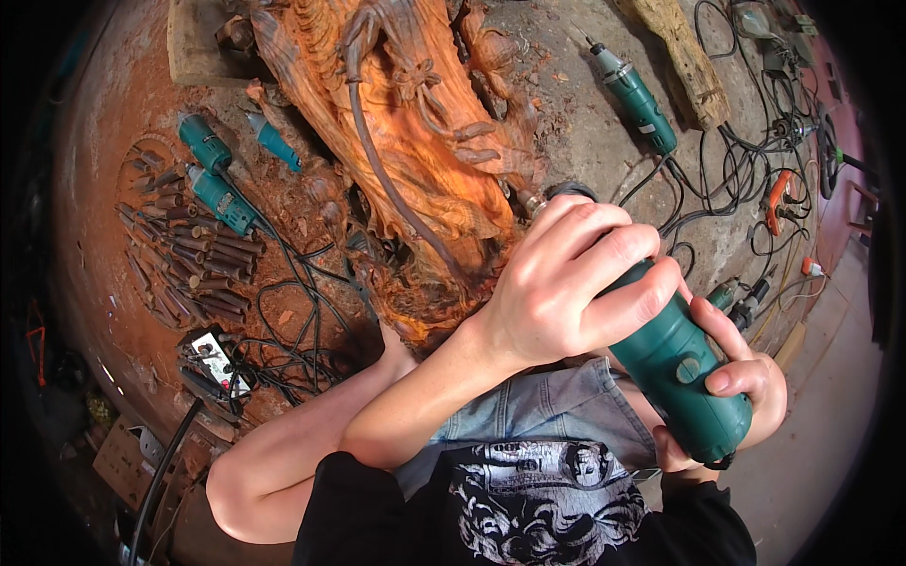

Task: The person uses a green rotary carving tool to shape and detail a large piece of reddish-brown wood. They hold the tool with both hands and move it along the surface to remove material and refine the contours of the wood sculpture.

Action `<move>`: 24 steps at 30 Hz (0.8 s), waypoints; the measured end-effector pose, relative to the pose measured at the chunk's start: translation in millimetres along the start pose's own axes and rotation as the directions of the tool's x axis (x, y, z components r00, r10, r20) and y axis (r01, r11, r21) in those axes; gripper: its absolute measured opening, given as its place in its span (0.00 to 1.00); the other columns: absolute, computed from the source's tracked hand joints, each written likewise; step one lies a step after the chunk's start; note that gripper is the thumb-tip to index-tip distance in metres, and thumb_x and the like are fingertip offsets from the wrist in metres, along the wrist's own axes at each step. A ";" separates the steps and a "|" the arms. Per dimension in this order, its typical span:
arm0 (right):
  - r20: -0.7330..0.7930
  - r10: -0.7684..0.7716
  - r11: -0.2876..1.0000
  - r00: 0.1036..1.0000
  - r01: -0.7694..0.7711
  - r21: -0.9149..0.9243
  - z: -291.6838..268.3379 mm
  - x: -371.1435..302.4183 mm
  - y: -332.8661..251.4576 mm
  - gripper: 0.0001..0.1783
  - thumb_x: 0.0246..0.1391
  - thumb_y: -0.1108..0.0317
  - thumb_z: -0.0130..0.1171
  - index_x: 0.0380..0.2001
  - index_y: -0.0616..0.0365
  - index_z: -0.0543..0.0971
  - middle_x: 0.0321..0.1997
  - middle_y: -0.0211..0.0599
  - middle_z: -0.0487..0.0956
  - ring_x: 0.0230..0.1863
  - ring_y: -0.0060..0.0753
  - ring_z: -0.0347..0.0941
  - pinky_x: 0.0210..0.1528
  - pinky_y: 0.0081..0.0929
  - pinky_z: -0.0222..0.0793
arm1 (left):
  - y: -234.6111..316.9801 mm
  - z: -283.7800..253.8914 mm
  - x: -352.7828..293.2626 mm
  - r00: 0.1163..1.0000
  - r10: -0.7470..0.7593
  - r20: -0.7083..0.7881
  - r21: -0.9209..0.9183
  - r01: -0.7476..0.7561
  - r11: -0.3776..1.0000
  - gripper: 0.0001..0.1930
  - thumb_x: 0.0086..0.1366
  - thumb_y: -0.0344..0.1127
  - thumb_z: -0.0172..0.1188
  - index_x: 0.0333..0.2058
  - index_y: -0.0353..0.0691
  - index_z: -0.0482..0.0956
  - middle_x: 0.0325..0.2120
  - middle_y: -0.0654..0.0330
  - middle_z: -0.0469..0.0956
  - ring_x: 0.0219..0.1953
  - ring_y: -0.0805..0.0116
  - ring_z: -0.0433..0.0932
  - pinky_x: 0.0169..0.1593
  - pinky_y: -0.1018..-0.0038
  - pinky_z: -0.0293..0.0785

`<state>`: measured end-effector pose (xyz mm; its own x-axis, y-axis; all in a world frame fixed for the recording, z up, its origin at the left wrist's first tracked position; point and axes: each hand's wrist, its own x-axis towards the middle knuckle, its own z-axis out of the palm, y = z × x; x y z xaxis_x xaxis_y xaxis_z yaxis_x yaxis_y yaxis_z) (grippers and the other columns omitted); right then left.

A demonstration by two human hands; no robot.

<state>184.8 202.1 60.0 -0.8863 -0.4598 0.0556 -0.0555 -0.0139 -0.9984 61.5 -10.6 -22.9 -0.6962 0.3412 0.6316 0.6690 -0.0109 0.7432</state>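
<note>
Hands (557, 288) (766, 391), two, on one power tool (662, 341).

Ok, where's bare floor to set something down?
Grey concrete floor, mostly bare, between the orange carved wood and the green grey-nosed power tool; pale floor right of the right hand. Crowded: left, thin brown rods, teal power tools; upper right, tangled black cables.

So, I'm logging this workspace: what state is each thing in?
Green die grinder: held two-handed; running or not, unclear.
Left hand: gripping its front.
Right hand: gripping its rear.
Wood carving: carved in relief.
Second green die grinder: lying down, bit fitted.
Teal power tools: lying down.
Brown rods: heaped.
Cables: tangled.
White power strip: on or off, unclear.
</note>
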 end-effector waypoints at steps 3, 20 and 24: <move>-0.022 0.024 1.000 0.999 -0.024 -0.005 4.4 -3.5 1.4 0.54 0.43 0.69 0.88 0.67 0.53 0.62 0.77 0.90 0.48 0.80 0.92 0.41 0.80 0.68 0.47 | 0.2 -4.0 0.8 1.000 0.007 -0.004 0.021 -0.007 1.000 0.17 0.49 0.32 0.72 0.41 0.41 0.87 0.37 0.57 0.83 0.37 0.56 0.84 0.37 0.64 0.81; -0.409 0.232 0.887 0.882 -0.364 -0.283 28.5 -6.8 -16.9 0.40 0.59 0.63 0.75 0.70 0.61 0.68 0.68 0.68 0.72 0.64 0.55 0.72 0.64 0.42 0.72 | 6.2 2.3 -2.8 0.998 0.030 0.055 0.069 -0.033 0.997 0.15 0.50 0.33 0.70 0.39 0.43 0.85 0.35 0.59 0.82 0.35 0.59 0.83 0.37 0.65 0.81; -0.705 0.566 0.696 0.427 -0.706 0.131 5.4 -40.8 -35.0 0.37 0.65 0.61 0.70 0.71 0.64 0.70 0.64 0.60 0.81 0.58 0.42 0.83 0.58 0.33 0.80 | 13.3 16.7 -9.6 0.977 0.107 0.183 0.197 -0.143 0.970 0.14 0.51 0.34 0.67 0.38 0.43 0.84 0.35 0.60 0.81 0.36 0.62 0.81 0.39 0.66 0.80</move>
<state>225.4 216.5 92.6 -0.7345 0.4218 -0.5317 0.6470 0.1986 -0.7362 81.4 1.7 -22.8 -0.5609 0.5041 0.6567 0.7999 0.1255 0.5868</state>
